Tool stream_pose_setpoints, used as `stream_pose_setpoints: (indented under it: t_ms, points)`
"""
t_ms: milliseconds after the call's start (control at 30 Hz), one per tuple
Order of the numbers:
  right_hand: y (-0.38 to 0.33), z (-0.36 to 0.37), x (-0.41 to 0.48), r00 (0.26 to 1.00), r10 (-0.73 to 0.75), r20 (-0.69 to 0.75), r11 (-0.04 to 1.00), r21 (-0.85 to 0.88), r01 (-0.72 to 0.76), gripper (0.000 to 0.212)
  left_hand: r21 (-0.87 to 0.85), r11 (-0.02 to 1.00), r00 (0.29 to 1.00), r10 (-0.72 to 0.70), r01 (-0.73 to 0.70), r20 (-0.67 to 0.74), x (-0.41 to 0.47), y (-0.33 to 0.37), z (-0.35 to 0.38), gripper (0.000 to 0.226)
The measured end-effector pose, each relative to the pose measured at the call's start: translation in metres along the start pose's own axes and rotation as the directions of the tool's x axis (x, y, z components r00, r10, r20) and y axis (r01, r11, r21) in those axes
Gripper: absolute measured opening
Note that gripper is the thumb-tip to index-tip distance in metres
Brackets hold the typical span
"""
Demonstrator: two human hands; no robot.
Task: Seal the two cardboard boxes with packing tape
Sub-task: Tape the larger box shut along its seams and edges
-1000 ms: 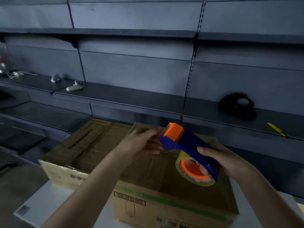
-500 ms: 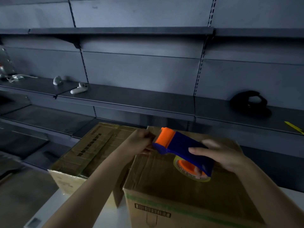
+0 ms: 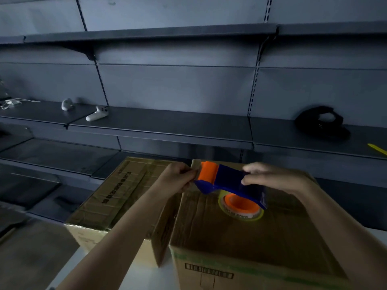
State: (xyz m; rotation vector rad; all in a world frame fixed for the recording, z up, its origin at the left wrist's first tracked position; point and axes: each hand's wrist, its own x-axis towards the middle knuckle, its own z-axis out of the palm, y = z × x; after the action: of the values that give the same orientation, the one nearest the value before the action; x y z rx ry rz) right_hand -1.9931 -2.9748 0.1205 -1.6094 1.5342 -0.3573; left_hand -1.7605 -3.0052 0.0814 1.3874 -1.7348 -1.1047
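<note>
Dim grey metal shelving [image 3: 159, 126] backs a pale surface [image 3: 142, 275] carrying two brown cardboard boxes, the left box [image 3: 117, 195] and the right box [image 3: 240, 237], just beside each other.

Head view: one blue-and-orange plastic tape dispenser [image 3: 230, 181], carrying one yellow-rimmed roll of packing tape [image 3: 240, 208], is over the right box's far top. The right hand [image 3: 272, 176] has its grip curled round the blue body. The left hand [image 3: 178, 176] pinches at the orange mouth, probably the tape end, though it is too blurred to confirm. The dispenser is likely light and rigid, best held by the body. Tape is thin and sticky and folds on itself; the creased lids may give under pressure.
</note>
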Motion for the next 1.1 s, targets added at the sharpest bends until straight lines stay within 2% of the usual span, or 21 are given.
stream_pose_setpoints:
  t_ms: [100, 167, 233, 333, 500, 567, 633, 767, 867, 933, 1033, 1100]
  points:
    - [-0.001, 0.019, 0.009, 0.988, -0.039, -0.149, 0.999, -0.035, 0.034, 0.039, -0.069, 0.998, 1.000, -0.011, 0.012, 0.002, 0.002, -0.003, 0.001, 0.022]
    - [0.007, 0.031, 0.020, 0.968, -0.013, -0.251, 1.000, 0.015, 0.017, 0.056, -0.119, 0.993, 1.000, -0.026, 0.027, 0.012, 0.004, -0.004, -0.001, 0.022]
    - [0.015, 0.035, 0.026, 0.958, -0.032, -0.286, 0.998, 0.036, 0.044, 0.071, -0.118, 0.992, 0.998, -0.033, 0.038, 0.047, 0.006, -0.007, -0.005, 0.019]
    - [0.017, 0.029, 0.025, 0.947, -0.159, -0.281, 0.986, 0.000, 0.166, 0.070, -0.064, 0.997, 0.993, -0.045, 0.052, 0.110, 0.007, -0.006, -0.008, 0.013]
    - [0.009, 0.012, 0.030, 0.914, -0.289, -0.285, 0.957, -0.082, 0.277, 0.052, -0.172, 0.977, 0.991, -0.116, 0.127, 0.073, 0.015, 0.002, -0.007, 0.019]
    - [0.007, 0.005, 0.031, 0.907, -0.315, -0.280, 0.948, -0.145, 0.284, 0.051, -0.190, 0.974, 0.992, -0.129, 0.125, -0.010, 0.018, 0.003, -0.016, 0.017]
    - [0.012, -0.006, 0.031, 0.906, -0.310, -0.288, 0.945, -0.198, 0.261, 0.053, -0.155, 0.982, 0.987, -0.121, 0.104, -0.109, 0.021, -0.001, -0.034, 0.013]
    - [0.025, -0.021, 0.035, 0.921, -0.295, -0.254, 0.943, -0.232, 0.238, 0.079, -0.164, 0.976, 0.986, -0.153, 0.140, -0.067, 0.027, -0.018, -0.046, 0.010]
    - [0.032, -0.031, 0.035, 0.921, -0.304, -0.244, 0.921, -0.321, 0.219, 0.083, -0.128, 0.974, 0.965, -0.205, 0.186, -0.161, 0.032, -0.036, -0.051, 0.014]
    - [0.041, -0.043, 0.032, 0.922, -0.285, -0.262, 0.929, -0.312, 0.198, 0.089, -0.115, 0.972, 0.964, -0.220, 0.204, -0.147, 0.034, -0.051, -0.067, 0.021]
    - [0.055, -0.053, 0.029, 0.938, -0.218, -0.271, 0.942, -0.310, 0.129, 0.073, -0.089, 0.977, 0.979, -0.199, 0.194, -0.046, 0.036, -0.065, -0.072, 0.026]
    - [0.062, -0.052, 0.031, 0.941, -0.202, -0.271, 0.944, -0.309, 0.114, 0.072, -0.089, 0.974, 0.974, -0.216, 0.210, -0.062, 0.038, -0.069, -0.059, 0.025]
